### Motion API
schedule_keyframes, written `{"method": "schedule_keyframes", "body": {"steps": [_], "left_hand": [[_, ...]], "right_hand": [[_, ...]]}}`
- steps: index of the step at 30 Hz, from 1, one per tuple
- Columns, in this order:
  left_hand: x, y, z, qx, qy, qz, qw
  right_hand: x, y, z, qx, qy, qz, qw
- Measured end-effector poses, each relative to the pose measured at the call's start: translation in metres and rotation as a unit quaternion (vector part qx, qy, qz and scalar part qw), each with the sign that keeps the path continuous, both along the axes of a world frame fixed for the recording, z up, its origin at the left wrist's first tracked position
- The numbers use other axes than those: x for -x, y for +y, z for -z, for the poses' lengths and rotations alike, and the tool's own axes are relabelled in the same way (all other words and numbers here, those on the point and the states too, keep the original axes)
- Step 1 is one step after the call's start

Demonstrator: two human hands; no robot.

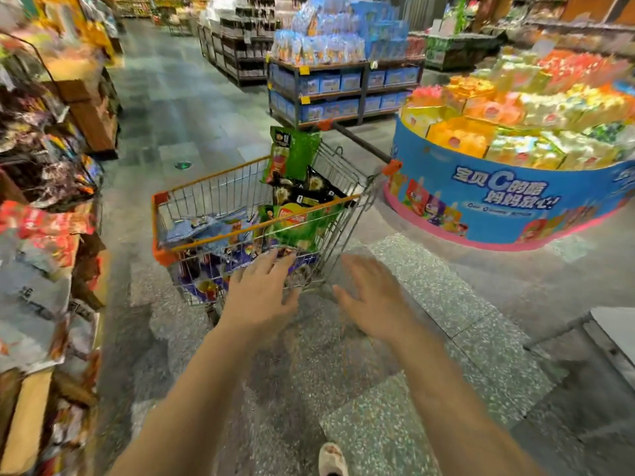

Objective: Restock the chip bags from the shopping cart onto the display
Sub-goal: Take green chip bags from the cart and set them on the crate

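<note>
Fingers of the left hand (260, 293) are spread straight near the wire shopping cart (192, 201); nothing is grasped. The right hand (369, 294) is released too, beside it. Glossy chip bags (295, 225) are piled inside, one green bag (292, 154) upright. Slick crinkly film could slip or crush if squeezed.

lighting: bright, even, overhead; soft shadows. glare: none strong. blur: heavy smear at 9 o'clock shelves (41, 207), 12 o'clock background. distortion: wide-angle bending at edges. colours oversaturated.
</note>
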State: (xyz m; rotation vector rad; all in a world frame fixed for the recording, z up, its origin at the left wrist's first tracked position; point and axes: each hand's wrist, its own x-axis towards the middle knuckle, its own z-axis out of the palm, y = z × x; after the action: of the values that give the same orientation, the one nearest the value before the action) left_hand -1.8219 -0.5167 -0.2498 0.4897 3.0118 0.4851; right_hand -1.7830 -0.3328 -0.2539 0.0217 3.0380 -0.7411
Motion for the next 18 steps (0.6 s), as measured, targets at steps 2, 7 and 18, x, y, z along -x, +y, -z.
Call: {"method": "schedule_keyframes", "body": {"steps": [2, 7, 18], "left_hand": [[0.046, 0.019, -0.010, 0.014, 0.026, 0.004, 1.000], [0.131, 0.036, -0.017, 0.010, 0.060, -0.040, 0.997], [0.332, 0.016, 0.008, 0.015, 0.005, -0.080, 0.997]], "right_hand": [[0.046, 0.015, -0.014, -0.004, 0.009, -0.008, 1.000], [0.153, 0.034, -0.027, 0.000, 0.029, -0.021, 0.999], [0.358, 0.014, 0.010, -0.034, -0.027, -0.058, 0.997]]}}
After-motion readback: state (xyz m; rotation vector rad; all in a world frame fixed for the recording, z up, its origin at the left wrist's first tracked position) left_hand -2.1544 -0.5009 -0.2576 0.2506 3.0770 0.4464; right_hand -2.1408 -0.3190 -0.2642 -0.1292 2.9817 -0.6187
